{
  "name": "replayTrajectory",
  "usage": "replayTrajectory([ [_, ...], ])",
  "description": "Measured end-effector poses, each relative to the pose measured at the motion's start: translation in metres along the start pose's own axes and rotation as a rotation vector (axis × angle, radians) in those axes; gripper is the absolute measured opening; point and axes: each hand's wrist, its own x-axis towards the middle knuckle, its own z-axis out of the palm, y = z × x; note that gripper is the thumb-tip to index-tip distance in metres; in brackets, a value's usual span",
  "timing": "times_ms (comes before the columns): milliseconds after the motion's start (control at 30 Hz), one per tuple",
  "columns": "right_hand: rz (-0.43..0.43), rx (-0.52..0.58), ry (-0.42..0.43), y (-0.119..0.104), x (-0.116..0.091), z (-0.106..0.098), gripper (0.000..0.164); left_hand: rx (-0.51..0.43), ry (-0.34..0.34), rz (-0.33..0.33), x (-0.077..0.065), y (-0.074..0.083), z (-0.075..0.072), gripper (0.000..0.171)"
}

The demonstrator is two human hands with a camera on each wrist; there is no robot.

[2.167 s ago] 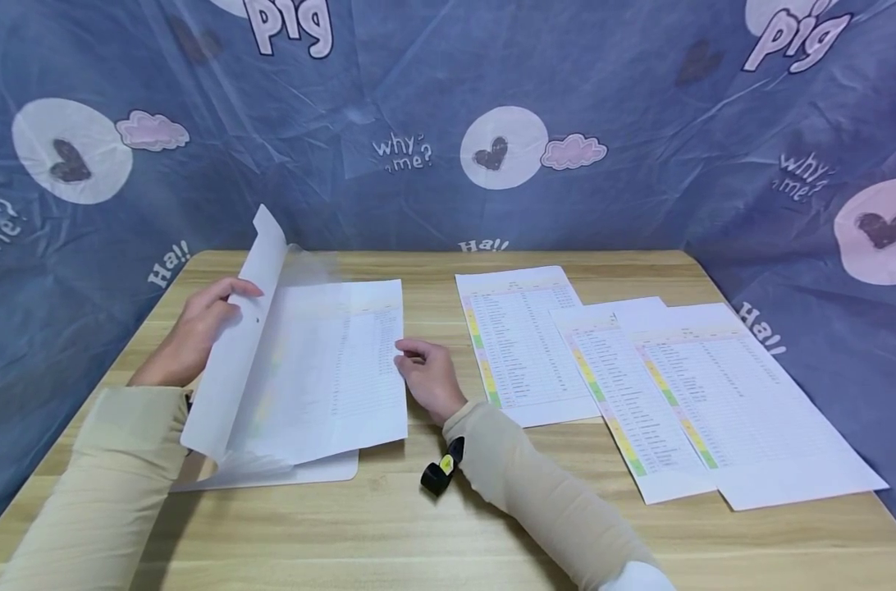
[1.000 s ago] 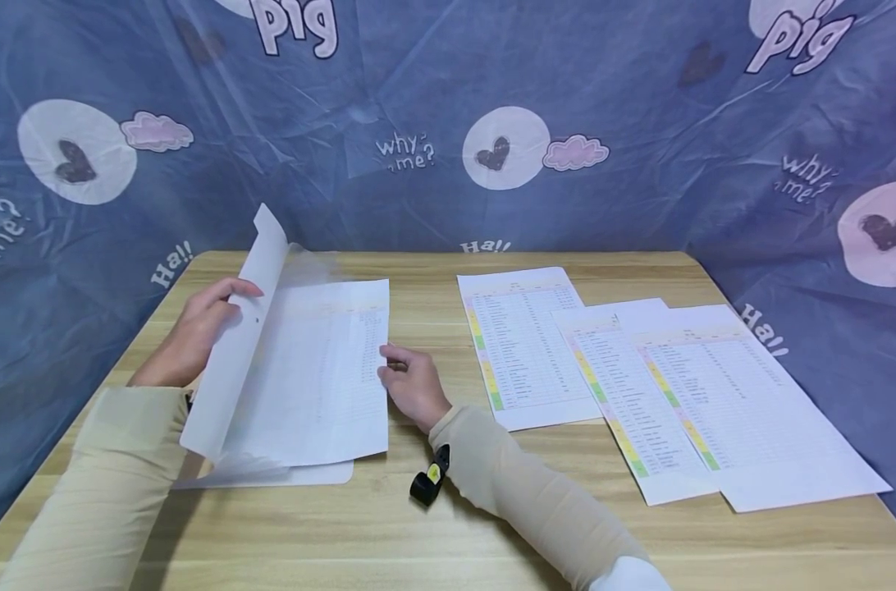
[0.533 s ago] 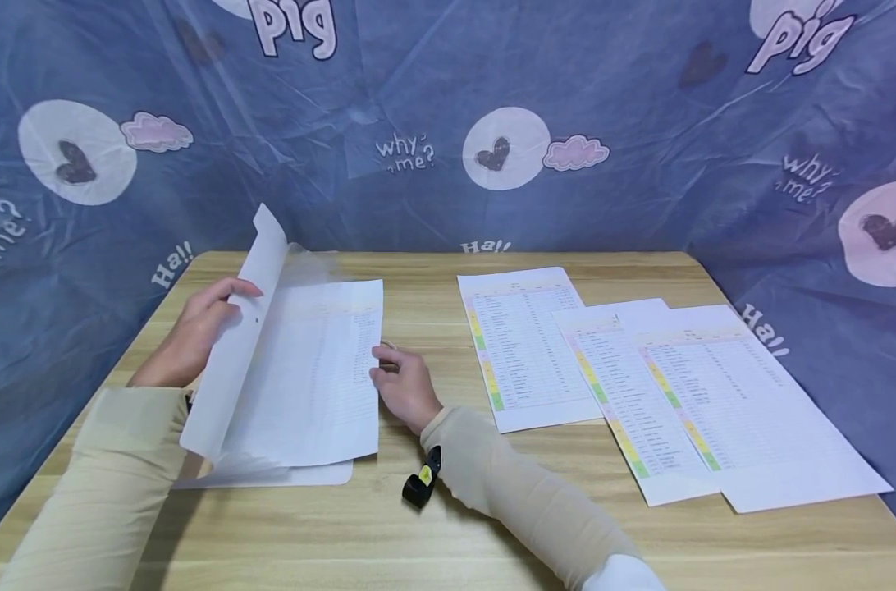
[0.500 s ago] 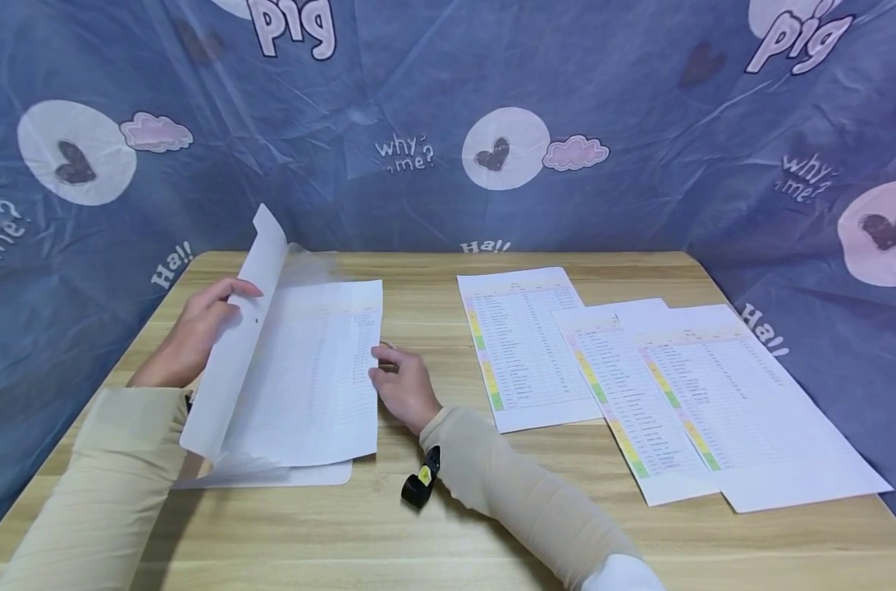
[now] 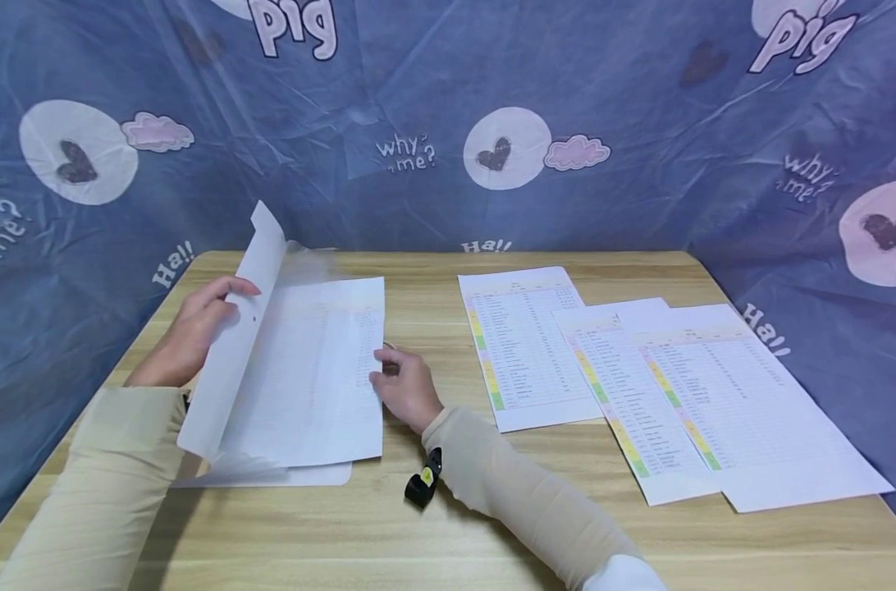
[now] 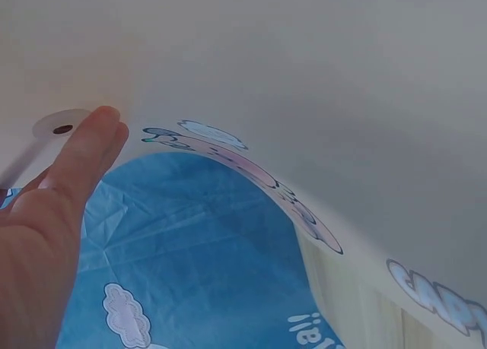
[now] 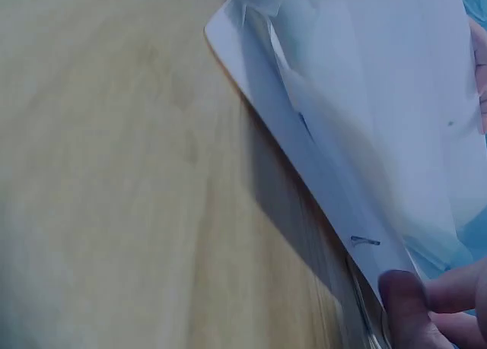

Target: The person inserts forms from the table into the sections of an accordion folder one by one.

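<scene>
Gripping the raised, bowed cover (image 5: 232, 353) of the folder (image 5: 322, 474), the left hand (image 5: 195, 330) is at the left of the bench (image 5: 308, 542). To its right, clear film (image 5: 309, 264) lies over the left part of the sheet (image 5: 352, 369). The sheet's right strip is bare of film and extends past the folder's right edge. The right hand (image 5: 411, 390) pinches the sheet near mid-height on that edge. Farther right, the first loose sheet (image 5: 525, 345) meets the second (image 5: 614, 402) at its right edge; the third (image 5: 751, 410) overlaps the second.

Caution: pushing at one point on the edge could skew or buckle the sheet, particularly if a corner catches on the film. Releasing the cover could let it spring down onto the sheet and crease it. A low right sleeve could drag the loose sheets.

Count: hands, two; folder, one; cover, one; sheets, four (one pinched, three loose). The number of film layers cannot be told.
</scene>
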Motion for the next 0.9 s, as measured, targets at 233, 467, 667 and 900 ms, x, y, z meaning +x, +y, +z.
replayTrajectory([
  [233, -0.038, -0.170, 0.000, 0.000, 0.001, -0.003, 0.025, -0.008, -0.001, 0.007, 0.000, 0.001, 0.000, 0.037],
  [467, -0.004, -0.048, -0.004, 0.003, 0.000, -0.003, 0.026, 0.000, -0.001, 0.011, 0.001, 0.000, 0.001, 0.037],
  [667, 0.024, 0.043, -0.002, 0.004, 0.000, 0.001, 0.027, 0.010, -0.006, 0.033, 0.001, -0.001, 0.002, 0.038],
  [900, 0.026, 0.072, -0.012, 0.002, 0.000, 0.007, 0.027, 0.011, -0.004, 0.032, 0.002, -0.001, 0.002, 0.038],
])
